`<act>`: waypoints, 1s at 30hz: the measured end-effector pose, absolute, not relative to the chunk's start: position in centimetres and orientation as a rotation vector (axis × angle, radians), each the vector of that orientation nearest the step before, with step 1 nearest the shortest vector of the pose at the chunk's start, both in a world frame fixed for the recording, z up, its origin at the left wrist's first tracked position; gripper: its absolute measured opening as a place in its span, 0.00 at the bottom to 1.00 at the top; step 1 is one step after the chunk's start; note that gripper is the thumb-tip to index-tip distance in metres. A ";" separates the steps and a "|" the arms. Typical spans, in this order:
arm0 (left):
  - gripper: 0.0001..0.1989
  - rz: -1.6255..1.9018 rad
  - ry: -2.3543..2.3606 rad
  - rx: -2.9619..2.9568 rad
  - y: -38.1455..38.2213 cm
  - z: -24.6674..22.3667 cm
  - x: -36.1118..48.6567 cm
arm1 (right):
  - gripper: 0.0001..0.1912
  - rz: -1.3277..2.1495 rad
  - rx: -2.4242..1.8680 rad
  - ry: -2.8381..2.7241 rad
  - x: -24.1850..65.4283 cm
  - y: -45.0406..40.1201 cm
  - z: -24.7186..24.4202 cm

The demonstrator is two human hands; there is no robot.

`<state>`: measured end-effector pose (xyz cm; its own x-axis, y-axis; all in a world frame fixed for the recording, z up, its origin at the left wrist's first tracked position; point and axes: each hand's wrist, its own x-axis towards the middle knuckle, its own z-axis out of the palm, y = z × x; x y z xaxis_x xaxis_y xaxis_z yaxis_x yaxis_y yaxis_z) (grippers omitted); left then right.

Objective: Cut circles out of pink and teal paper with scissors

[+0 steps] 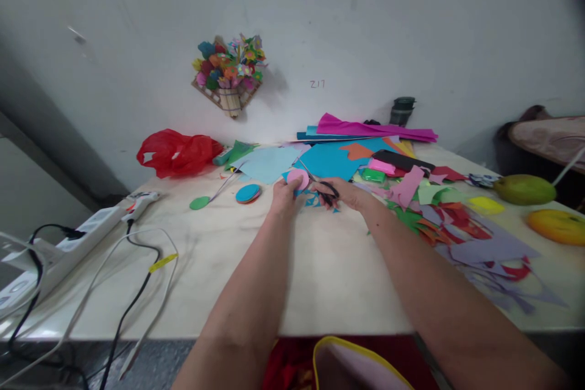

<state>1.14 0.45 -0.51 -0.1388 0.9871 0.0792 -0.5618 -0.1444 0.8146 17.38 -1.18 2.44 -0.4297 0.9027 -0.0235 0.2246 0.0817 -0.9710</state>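
My left hand (pixel 289 190) is closed on a pink paper disc (pixel 299 179), with a bit of blue paper showing at its edge. In my right hand (pixel 339 194) is a pair of scissors (pixel 329 187), fingers in the black handles. The blades point up and left, close beside the disc. Small blue paper scraps (pixel 312 201) lie on the table under the hands. Left of them rests a stack of round paper discs (pixel 248 193), blue on top. Beyond it is a green disc (pixel 200 202).
Coloured paper sheets (pixel 326 161) lie at the back, and paper scraps (pixel 484 250) spread over the right side near two fruits (pixel 524 189). A red plastic bag (pixel 176 152) sits back left. A power strip (pixel 77 244) with cables runs along the left edge.
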 end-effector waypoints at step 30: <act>0.14 1.599 0.741 0.803 0.7 -0.9 1.0 | 0.14 1.344 -1.132 -1.706 16.8 -1.4 2.7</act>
